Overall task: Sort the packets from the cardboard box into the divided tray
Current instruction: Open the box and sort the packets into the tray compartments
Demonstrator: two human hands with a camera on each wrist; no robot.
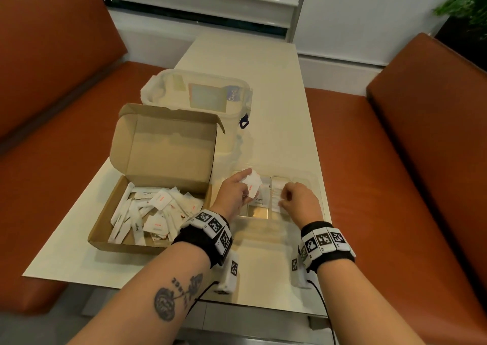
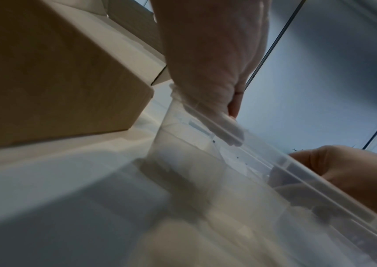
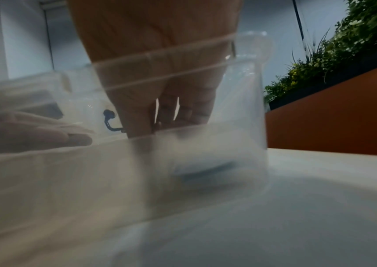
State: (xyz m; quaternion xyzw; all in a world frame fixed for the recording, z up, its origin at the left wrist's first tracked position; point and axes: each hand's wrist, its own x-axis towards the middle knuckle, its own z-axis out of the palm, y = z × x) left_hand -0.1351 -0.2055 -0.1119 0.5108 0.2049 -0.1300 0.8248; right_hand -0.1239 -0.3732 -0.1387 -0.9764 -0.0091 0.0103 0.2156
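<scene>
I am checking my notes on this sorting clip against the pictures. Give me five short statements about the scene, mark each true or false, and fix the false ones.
1. The cardboard box is closed. False: its lid stands open and many white packets lie inside.
2. The left hand holds white packets over the divided tray. True.
3. The right hand reaches into the cardboard box. False: it is at the tray, fingers curled at the packets in a compartment.
4. The cardboard box lies to the left of the tray. True.
5. A clear lidded container stands on the table beyond the box. True.
</scene>
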